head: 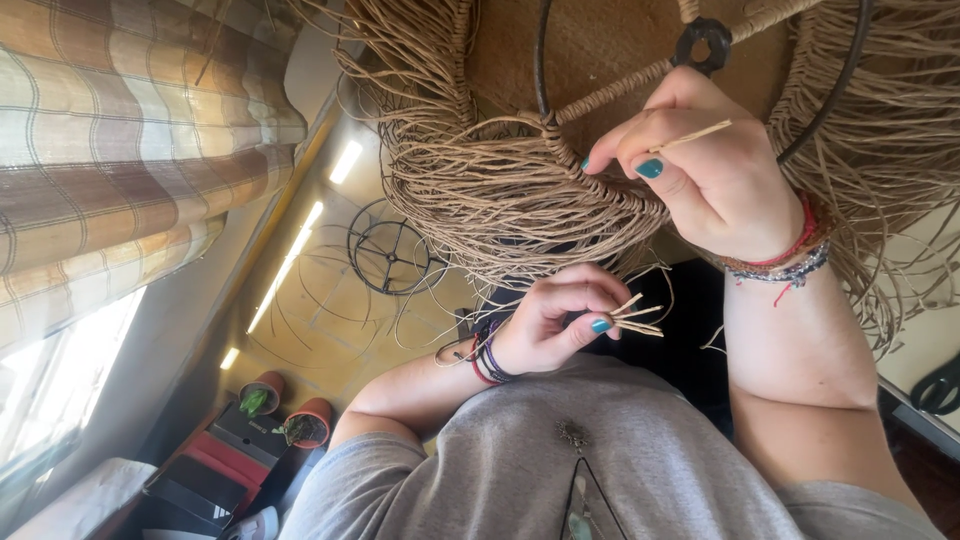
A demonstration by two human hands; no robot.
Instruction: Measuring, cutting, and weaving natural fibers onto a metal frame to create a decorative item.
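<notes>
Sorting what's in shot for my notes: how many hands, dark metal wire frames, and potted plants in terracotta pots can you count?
Hands: 2, left hand and right hand
Dark metal wire frames: 2, one being woven, one bare round frame behind
Potted plants in terracotta pots: 2
Total: 6

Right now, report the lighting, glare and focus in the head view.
Head view: daylight blows out the window at lower left; ceiling strip lights glare white. The left hand and right hand on the tan cords are evenly lit and sharp; the potted plants are dimmer and softer.
</notes>
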